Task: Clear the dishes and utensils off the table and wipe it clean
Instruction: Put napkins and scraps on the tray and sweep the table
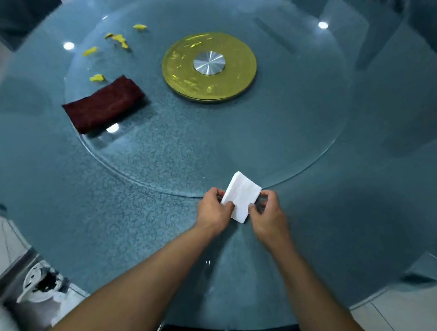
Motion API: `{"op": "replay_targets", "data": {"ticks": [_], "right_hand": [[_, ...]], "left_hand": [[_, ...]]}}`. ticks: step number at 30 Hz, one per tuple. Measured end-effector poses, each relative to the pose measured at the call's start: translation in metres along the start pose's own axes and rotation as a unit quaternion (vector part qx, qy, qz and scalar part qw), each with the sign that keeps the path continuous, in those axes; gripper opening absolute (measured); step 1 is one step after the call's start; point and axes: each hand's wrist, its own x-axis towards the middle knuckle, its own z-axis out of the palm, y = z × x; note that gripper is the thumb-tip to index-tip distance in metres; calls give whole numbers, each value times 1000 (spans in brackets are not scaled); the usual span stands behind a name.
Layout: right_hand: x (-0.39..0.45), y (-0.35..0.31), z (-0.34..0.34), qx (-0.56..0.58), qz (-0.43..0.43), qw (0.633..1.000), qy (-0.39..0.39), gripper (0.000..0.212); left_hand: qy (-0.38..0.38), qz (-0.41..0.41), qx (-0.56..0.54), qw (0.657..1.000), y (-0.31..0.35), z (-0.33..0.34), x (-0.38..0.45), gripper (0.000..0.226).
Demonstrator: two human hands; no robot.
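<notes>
A big round table [83, 220] of blue-green speckled glass fills the view, with a smaller round glass turning plate [301, 119] set on top of it and a yellow disc with a shiny metal hub [209, 66] in the middle. No dishes or spoons show on the table.

Near the table's near edge, the person holds a folded white paper napkin [242, 194] with both hands. The left hand [212, 211] pinches the napkin's left side between thumb and fingers. The right hand [266, 211] pinches its right side the same way. The napkin sits between the two hands, and its long side points away and a little to the left.

The mess lies far off from the fingers. Small yellow scraps [118, 41] sit near the far left edge of the turning plate. A folded dark red cloth [104, 104] lies on its left side, just nearer than the scraps. The left hand looks like the nearer one to both. The wiping seems not yet begun.
</notes>
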Motion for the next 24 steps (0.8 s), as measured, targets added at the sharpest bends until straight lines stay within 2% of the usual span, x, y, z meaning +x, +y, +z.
{"op": "replay_targets", "data": {"ticks": [3, 9, 14, 17, 20, 24], "right_hand": [[-2, -1, 8, 58, 13, 998, 4, 34], [-7, 3, 24, 92, 25, 995, -13, 35], [-35, -1, 33, 91, 0, 995, -43, 37], [-59, -12, 47, 111, -23, 991, -66, 38], [-88, -26, 71, 99, -50, 987, -114, 37], [-131, -48, 113, 78, -99, 965, -230, 32]], "left_hand": [[-5, -3, -24, 1000, -16, -2, -1, 13], [-34, -3, -84, 996, -46, -8, -8, 17], [-49, 3, -105, 993, -72, -20, -32, 23], [-27, -7, -128, 991, -96, -39, -50, 27], [14, 12, -184, 983, -124, -75, -71, 46], [8, 36, -215, 976, -172, -140, -106, 84]]}}
